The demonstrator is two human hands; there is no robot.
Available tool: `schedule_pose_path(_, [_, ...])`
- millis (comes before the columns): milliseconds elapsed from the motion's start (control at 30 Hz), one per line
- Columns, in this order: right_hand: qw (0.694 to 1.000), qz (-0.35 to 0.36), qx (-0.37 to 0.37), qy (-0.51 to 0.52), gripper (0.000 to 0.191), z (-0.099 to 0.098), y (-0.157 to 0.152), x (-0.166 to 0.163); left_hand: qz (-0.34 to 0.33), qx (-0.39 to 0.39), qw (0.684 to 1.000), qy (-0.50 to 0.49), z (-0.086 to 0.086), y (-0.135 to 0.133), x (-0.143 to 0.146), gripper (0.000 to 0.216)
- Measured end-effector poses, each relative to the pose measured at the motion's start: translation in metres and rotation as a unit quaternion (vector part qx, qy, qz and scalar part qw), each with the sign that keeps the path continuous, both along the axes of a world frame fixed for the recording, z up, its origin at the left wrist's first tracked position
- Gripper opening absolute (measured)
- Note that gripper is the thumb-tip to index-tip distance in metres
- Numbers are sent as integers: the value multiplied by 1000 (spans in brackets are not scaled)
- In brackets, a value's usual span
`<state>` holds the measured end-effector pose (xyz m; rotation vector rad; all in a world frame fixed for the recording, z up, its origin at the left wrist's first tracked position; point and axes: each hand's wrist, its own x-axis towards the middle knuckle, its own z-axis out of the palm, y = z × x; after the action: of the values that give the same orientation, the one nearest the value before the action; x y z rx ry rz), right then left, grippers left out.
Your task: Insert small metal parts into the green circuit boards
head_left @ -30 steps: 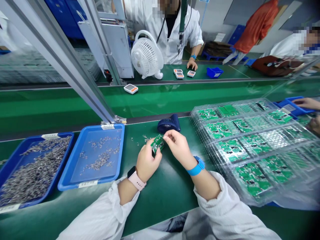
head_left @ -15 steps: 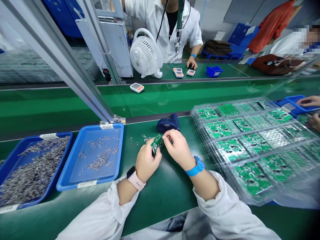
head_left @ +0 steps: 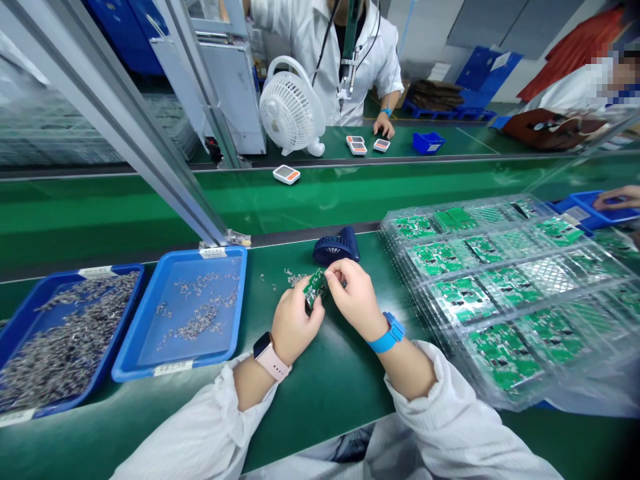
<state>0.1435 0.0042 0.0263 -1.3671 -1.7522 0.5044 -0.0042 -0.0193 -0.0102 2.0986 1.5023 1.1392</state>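
My left hand (head_left: 299, 316) grips one circuit board (head_left: 314, 287) over the bench (head_left: 325, 380); my right hand (head_left: 354, 297) bunches at its right side, whether gripping I cannot tell. Two blue trays (head_left: 241, 287) lie leftward, one navy fan (head_left: 334, 249) just beyond.

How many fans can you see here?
2: a white fan on the far bench, and a dark blue fan on the near table, just beyond the right hand.

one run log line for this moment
left hand: holds circuit board | right hand: at board's right edge | small parts: loose on bench | navy fan: beyond hands
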Motion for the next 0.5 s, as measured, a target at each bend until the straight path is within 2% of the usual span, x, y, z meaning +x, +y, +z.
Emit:
schedule_pose_path(200, [1000,-11,5,-4,12,-2,-1,-4,-14,8,1000,0,-1,-1,0,42])
schedule_pose_path(500, [997,-19,-15,67,10,-13,-1,-10,-17,42,998,40,-3,-1,1,40])
